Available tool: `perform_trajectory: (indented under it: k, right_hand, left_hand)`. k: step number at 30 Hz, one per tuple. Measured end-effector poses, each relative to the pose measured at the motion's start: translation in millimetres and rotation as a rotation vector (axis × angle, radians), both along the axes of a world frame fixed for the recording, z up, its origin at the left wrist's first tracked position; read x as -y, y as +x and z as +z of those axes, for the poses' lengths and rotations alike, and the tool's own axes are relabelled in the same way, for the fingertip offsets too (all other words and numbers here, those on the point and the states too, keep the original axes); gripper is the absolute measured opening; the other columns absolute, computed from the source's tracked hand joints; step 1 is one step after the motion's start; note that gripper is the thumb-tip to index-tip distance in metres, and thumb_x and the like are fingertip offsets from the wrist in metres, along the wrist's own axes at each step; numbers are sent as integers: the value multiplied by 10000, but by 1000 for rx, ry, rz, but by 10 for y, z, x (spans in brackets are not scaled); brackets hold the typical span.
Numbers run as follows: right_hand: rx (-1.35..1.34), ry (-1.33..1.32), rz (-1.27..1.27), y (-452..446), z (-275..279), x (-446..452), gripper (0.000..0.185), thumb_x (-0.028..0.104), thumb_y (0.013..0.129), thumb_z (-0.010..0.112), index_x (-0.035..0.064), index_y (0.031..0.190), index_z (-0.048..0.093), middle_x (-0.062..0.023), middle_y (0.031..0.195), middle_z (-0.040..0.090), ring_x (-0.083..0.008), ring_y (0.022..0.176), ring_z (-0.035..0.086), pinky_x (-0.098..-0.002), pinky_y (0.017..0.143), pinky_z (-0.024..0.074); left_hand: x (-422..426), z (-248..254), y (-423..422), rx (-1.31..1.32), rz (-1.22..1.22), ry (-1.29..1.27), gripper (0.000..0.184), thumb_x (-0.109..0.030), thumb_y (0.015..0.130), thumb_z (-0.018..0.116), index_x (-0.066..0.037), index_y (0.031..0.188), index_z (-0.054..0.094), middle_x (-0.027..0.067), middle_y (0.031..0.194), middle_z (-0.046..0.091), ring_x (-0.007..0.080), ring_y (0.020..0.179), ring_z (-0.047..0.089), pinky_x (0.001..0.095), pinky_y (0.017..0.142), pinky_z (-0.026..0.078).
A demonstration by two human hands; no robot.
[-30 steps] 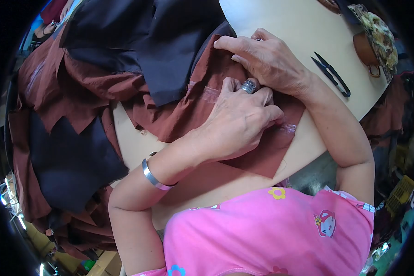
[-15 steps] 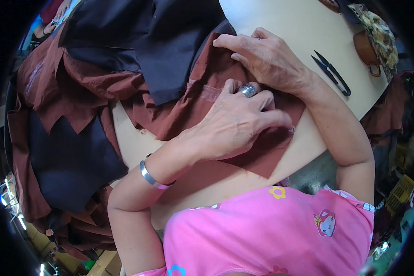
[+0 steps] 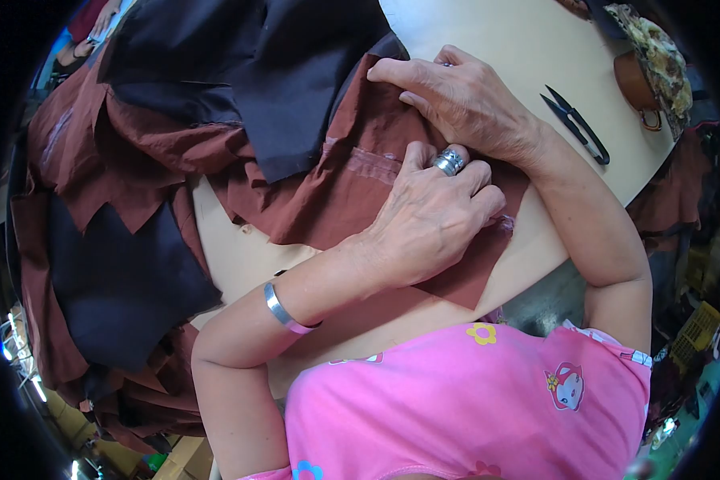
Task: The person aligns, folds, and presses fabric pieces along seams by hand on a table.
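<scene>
A brown cloth piece (image 3: 368,120) with a pale stitched strip lies on the table, joined or overlapped by black cloth (image 3: 284,104). My left hand (image 3: 436,212), with a ring and a silver bracelet, rests on the brown cloth with fingers curled in, gripping it; the fingertips are partly hidden. Farther up, my right hand (image 3: 464,100) has its index finger laid along the cloth's upper edge and its thumb below, with the other fingers bent onto the fabric. Black thread snips (image 3: 576,126) lie to the right of my right hand.
More brown and black cloth (image 3: 120,272) hangs over the table's left side. At the upper right stand a brown cup-like container (image 3: 636,84) and patterned fabric (image 3: 660,56). Another person's hand (image 3: 104,20) shows at the top left. A yellow crate (image 3: 696,332) sits lower right.
My left hand has slid a little to the right over the brown cloth, its fingers curling in more, uncovering more of the pale strip. My right hand has barely moved.
</scene>
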State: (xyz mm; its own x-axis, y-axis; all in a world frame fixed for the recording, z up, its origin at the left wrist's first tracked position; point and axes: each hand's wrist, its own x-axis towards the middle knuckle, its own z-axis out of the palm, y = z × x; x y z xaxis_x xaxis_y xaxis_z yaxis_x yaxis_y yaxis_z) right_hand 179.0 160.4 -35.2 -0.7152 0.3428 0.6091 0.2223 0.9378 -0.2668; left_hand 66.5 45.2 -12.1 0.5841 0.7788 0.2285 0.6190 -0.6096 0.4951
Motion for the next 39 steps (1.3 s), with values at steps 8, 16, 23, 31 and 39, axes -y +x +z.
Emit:
perform_trajectory:
  k: [8, 16, 23, 31, 39]
  right_hand:
    - [25, -14, -5, 11, 18, -8, 465, 25, 739, 663, 152, 1173, 557, 1, 960, 638, -240, 646, 514, -322, 634, 492]
    - [45, -39, 34, 31, 42, -20, 429, 14, 774, 617, 139, 1175, 534, -24, 878, 635, -231, 636, 527, -317, 672, 467]
    - [28, 16, 16, 2, 44, 13, 410, -26, 736, 636, 110, 1117, 571, -4, 945, 632, -228, 632, 522, -324, 648, 454]
    - [25, -25, 25, -1, 63, -1, 424, -34, 714, 654, 111, 1107, 583, 0, 938, 633, -231, 637, 518, -320, 645, 459]
    - [42, -102, -42, 42, 68, 45, 458, 44, 766, 654, 137, 1196, 529, -40, 879, 631, -264, 672, 536, -348, 707, 455]
  left_hand:
    - [11, 68, 11, 62, 25, -117, 55, -175, 814, 629, -173, 866, 613, 5, 831, 500, 217, 808, 484, 392, 676, 270]
    - [35, 64, 19, 222, 68, -136, 43, -181, 785, 676, -189, 814, 645, -26, 771, 510, 192, 779, 491, 378, 677, 266]
    - [52, -19, 7, 140, 37, -39, 48, -171, 757, 682, -207, 779, 660, -47, 761, 501, 178, 797, 486, 381, 697, 270]
    - [62, -1, 8, 78, 3, -69, 83, -144, 787, 627, -211, 825, 659, -25, 832, 492, 198, 875, 481, 425, 747, 282]
    - [108, 2, -8, 74, 18, -67, 55, -147, 794, 633, -191, 826, 641, -17, 852, 508, 213, 895, 484, 432, 754, 290]
